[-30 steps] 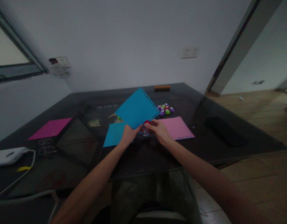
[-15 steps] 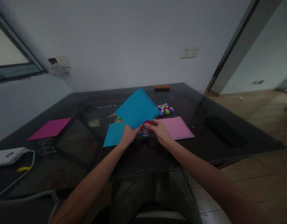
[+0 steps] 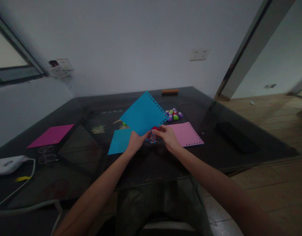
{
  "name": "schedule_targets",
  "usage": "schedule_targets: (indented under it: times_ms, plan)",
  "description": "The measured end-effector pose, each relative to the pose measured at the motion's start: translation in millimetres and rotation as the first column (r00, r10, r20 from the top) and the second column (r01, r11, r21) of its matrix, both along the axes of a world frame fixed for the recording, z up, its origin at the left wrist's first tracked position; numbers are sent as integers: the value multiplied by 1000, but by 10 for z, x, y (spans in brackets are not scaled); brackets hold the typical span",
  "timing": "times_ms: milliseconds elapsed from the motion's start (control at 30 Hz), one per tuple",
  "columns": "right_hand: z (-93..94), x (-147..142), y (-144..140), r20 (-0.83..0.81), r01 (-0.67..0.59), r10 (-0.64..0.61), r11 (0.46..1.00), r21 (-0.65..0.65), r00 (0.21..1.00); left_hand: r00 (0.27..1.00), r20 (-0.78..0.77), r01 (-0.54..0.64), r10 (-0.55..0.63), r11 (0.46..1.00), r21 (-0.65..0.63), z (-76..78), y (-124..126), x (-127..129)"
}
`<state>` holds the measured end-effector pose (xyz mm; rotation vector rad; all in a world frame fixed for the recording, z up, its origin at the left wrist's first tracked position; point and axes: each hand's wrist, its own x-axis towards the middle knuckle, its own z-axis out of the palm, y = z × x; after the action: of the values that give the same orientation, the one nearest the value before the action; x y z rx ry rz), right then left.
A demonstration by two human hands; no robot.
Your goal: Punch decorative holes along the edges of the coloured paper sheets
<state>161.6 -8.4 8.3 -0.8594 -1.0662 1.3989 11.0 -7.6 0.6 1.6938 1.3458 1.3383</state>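
Observation:
A blue sheet of paper [image 3: 144,113] is held up at a slant above the table, with punched holes along its right edge. My left hand [image 3: 136,140] pinches its lower corner. At that same corner my right hand [image 3: 167,135] is closed on a small red craft punch [image 3: 155,128], thumb on top. The punch sits at the sheet's lower right edge, partly hidden by my fingers. Below it lies a scatter of small paper bits [image 3: 152,140]. Another blue sheet [image 3: 118,142] lies flat by my left hand, and a pink sheet [image 3: 184,133] with holes along its edges lies by my right.
Several purple, green and red craft punches [image 3: 174,114] are grouped behind the pink sheet. A magenta sheet [image 3: 51,135] lies at the left, near a white device with a cable [image 3: 10,165]. A dark flat object [image 3: 236,137] is at the right, an orange-brown bar [image 3: 170,92] at the back.
The view has shifted very slightly. Both hands, the blue sheet and the red craft punch stay in nearly the same place; my right thumb seems to cover more of the punch's top.

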Motion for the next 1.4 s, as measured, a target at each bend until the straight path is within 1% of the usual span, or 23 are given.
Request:
schedule_targets:
  times_ms: [333, 500, 600, 833, 967, 1133, 1400]
  plan:
    - [-24, 0, 9, 1, 4, -4, 999, 33, 1000, 1000, -17, 7, -6, 1000, 30, 8, 2, -1]
    - [-30, -3, 17, 6, 12, -12, 999, 41, 1000, 1000, -30, 5, -5, 1000, 4, -5, 14, -8]
    - [-27, 5, 18, 17, 16, -17, 998, 52, 1000, 999, -39, 11, -10, 1000, 20, -24, 22, -17]
    - [-45, 16, 30, 12, 7, -8, 997, 82, 1000, 998, -34, 61, -59, 996, 58, -51, 23, -16]
    - [-65, 8, 45, 22, 2, -4, 997, 75, 1000, 998, -39, 43, -42, 999, 30, -63, 29, -13]
    - [-70, 4, 51, 13, -4, 3, 997, 75, 1000, 998, -51, 36, -34, 998, 49, -59, 18, -8]
    - [-105, 0, 104, 55, -12, 10, 999, 36, 998, 999, -47, 7, -7, 1000, 2, -44, 19, 3]
